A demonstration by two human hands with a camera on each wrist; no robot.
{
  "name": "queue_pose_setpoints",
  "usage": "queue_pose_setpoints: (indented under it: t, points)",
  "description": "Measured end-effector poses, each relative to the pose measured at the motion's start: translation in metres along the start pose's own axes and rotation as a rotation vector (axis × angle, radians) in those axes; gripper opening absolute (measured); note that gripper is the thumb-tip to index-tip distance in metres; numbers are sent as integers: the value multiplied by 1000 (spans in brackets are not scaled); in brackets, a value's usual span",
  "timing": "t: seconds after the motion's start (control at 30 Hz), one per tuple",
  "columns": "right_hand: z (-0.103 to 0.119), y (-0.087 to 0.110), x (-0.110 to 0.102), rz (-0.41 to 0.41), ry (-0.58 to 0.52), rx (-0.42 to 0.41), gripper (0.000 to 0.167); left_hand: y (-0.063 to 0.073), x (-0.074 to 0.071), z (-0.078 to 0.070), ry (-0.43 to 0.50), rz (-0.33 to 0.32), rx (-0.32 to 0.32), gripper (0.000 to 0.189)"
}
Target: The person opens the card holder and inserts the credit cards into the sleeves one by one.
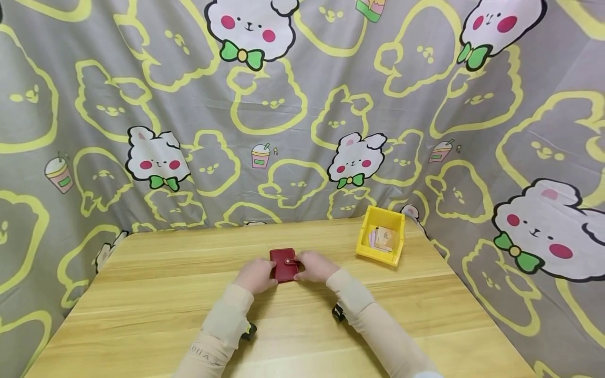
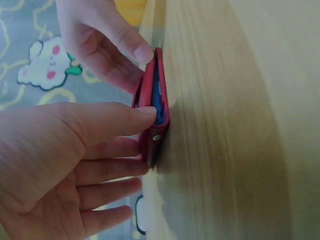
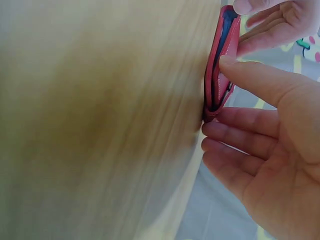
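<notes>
A small dark red wallet (image 1: 283, 266) with a snap strap lies at the middle of the wooden table, strap side to the right. My left hand (image 1: 257, 275) holds its left edge, and my right hand (image 1: 315, 266) holds the right edge by the strap. In the left wrist view, the left thumb presses on the edge of the wallet (image 2: 146, 92) with a finger on the far side, while the other fingers spread loosely. The right wrist view shows the right thumb on the red cover (image 3: 230, 47) and fingers against its lower side; a dark inside shows between the covers.
A yellow bin (image 1: 400, 231) stands at the back right of the table, with several small cards or booklets (image 1: 385, 239) inside. A grey curtain (image 1: 302, 115) with cartoon animals hangs behind the table (image 1: 165, 278) and along its sides.
</notes>
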State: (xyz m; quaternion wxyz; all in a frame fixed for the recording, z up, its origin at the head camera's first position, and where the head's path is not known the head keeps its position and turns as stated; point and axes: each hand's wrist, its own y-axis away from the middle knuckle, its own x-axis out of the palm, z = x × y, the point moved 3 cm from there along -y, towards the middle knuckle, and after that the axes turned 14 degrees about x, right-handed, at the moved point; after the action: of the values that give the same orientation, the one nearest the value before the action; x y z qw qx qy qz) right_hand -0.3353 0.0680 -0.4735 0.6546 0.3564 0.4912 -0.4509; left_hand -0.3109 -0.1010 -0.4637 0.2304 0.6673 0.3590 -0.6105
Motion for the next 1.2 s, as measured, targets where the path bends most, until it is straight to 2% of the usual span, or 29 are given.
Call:
queue_pose_setpoints:
  t: [0.23, 0.37, 0.53, 0.63, 0.87, 1.07, 1.2]
  points:
    - [6, 16, -2, -12, 4, -29, 45, 12, -2, -14, -21, -32, 20, 25]
    - [9, 17, -5, 5, -39, 7, 41, 15, -2, -15, -32, -54, 22, 27]
    - [14, 11, -6, -60, -58, 65, 28, 16, 1, -13, -11, -60, 20, 34]
    - [18, 4, -3, -89, -44, 76, 31, 17, 2, -13, -1, -69, 19, 39]
    - [24, -11, 7, -39, -62, 153, 33, 18, 3, -10, 28, -84, 20, 43]
    - [28, -16, 11, -13, 24, 111, 33, 18, 5, -8, 52, -86, 24, 45]
    - [29, -17, 10, -13, 24, 74, 28, 18, 7, -5, 52, -81, 27, 47]
